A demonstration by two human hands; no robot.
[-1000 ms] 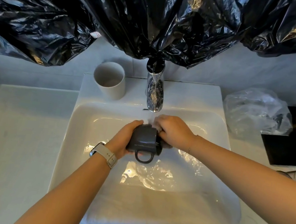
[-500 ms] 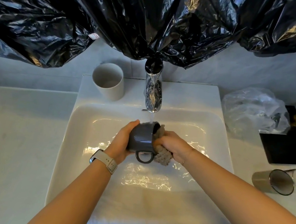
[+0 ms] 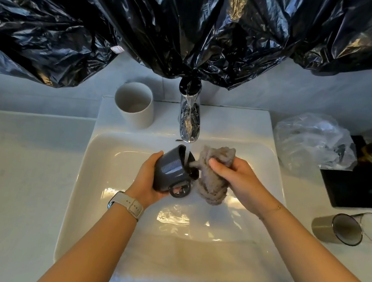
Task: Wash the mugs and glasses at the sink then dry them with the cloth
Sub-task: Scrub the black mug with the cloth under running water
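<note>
At the centre of the frame, the left hand is grasping the dark grey ceramic mug, tilted with its mouth toward the chrome tap, and the running water stream is pouring into it. The right hand, fingers clenched round the bunched beige knitted washcloth, is now holding it just right of the mug; half a second ago the cloth was pressed into the mug's mouth. That suggests scrubbing is giving way to rinsing. All this is happening over the white rectangular sink. A white ceramic cup is standing at the upper left of the sink's rim, and two clear glasses are lying at the right edge, probably still waiting. A folded white towel is lying across the sink's near edge.
</note>
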